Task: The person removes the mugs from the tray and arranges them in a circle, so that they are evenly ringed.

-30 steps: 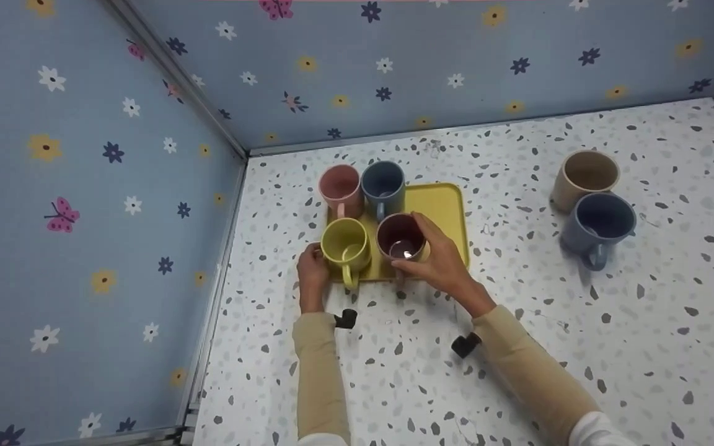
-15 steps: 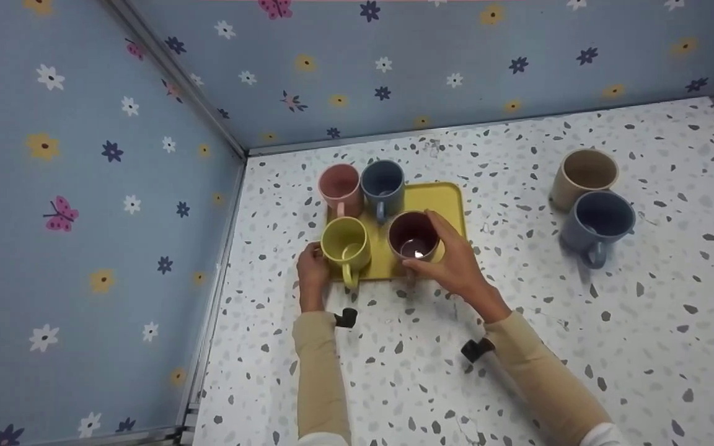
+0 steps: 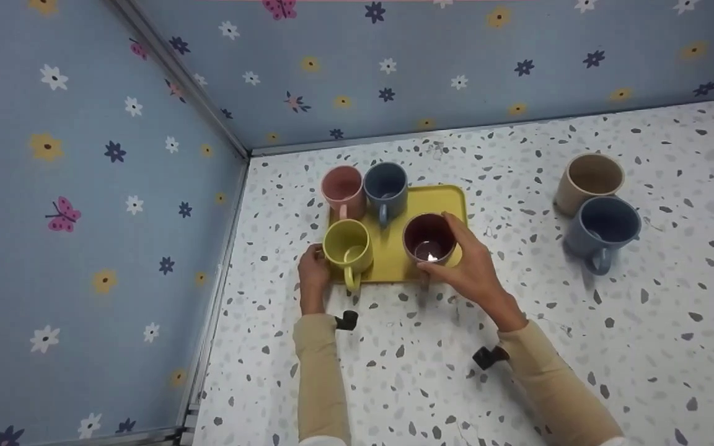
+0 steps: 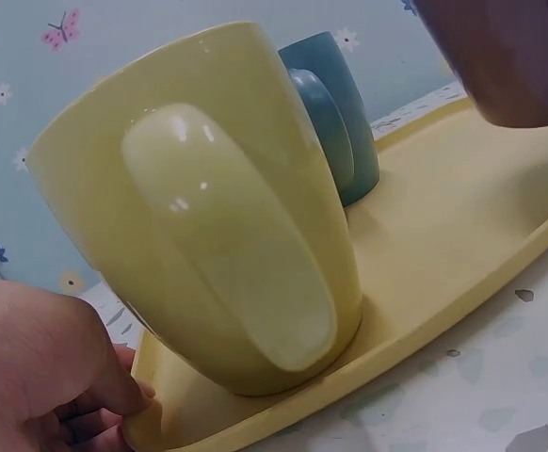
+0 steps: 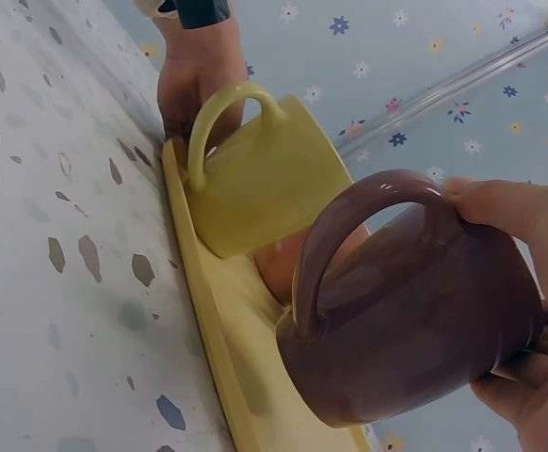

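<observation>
My right hand grips a dark purple mug by its body, thumb near the handle. The left wrist view shows this mug's base raised over the right part of a yellow tray, its shadow on the tray below. At the tray's left rim, my left hand pinches the edge between thumb and fingers, close beside a yellow mug. The yellow mug stands upright on the tray's front left, handle toward me. Behind it on the tray are a pink mug and a blue mug.
On the speckled white table, a beige mug and another blue mug stand close together at the right. Blue flowered panels rise along the left side and back of the table.
My right hand has moved the purple mug to the right, away from the yellow mug and over the tray's right part. My left hand stays at the tray's left edge.
</observation>
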Motion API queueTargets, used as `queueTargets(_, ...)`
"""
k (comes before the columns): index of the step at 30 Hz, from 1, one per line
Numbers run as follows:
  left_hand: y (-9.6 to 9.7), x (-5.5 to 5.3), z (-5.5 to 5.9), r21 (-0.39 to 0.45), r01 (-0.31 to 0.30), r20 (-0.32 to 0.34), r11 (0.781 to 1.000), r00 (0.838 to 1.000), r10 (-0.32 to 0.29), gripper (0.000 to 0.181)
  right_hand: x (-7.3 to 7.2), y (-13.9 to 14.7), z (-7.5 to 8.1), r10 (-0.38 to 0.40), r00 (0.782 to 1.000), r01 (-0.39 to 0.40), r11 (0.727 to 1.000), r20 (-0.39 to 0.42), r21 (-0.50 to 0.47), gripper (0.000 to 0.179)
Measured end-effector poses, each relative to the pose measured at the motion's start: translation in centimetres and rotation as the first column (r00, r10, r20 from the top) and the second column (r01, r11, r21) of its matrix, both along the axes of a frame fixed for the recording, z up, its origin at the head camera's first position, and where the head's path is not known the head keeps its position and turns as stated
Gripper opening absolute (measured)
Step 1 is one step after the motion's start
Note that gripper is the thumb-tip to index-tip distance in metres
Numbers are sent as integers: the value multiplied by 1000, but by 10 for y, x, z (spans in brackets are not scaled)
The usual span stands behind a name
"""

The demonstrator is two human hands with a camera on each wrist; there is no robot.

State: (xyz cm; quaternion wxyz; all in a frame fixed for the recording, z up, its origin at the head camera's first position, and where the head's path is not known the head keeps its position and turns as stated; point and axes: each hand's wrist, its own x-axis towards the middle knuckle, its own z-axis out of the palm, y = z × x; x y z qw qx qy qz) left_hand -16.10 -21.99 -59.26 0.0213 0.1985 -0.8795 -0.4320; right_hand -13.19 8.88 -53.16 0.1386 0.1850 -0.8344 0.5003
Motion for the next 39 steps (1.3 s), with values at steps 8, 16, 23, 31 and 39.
queueTargets(8, 0, 1, 0, 19, 1, 10, 1000, 1000, -2, 30, 1, 12, 1, -23, 999, 23, 999, -25, -29, 94)
queueTargets(16, 0, -1, 2, 20, -3, 14, 1000, 1000, 3, 31, 1, 28, 1, -75, 996, 74, 997, -43, -39, 92)
queueTargets(23, -1, -1, 1, 31, -4, 25, 1000, 1000, 3, 32, 3, 41, 1, -130, 991, 130, 991, -12, -31, 92)
queueTargets(31, -3, -1, -3, 3, 9, -17, 1000, 1000, -9, 33, 8, 55, -1, -172, 985, 171, 983, -9, -70, 92)
queueTargets(39, -2, -1, -3, -2, 8, -24, 1000, 1000, -8, 31, 16, 69, -2, -235, 972, 234, 969, 1, -75, 94)
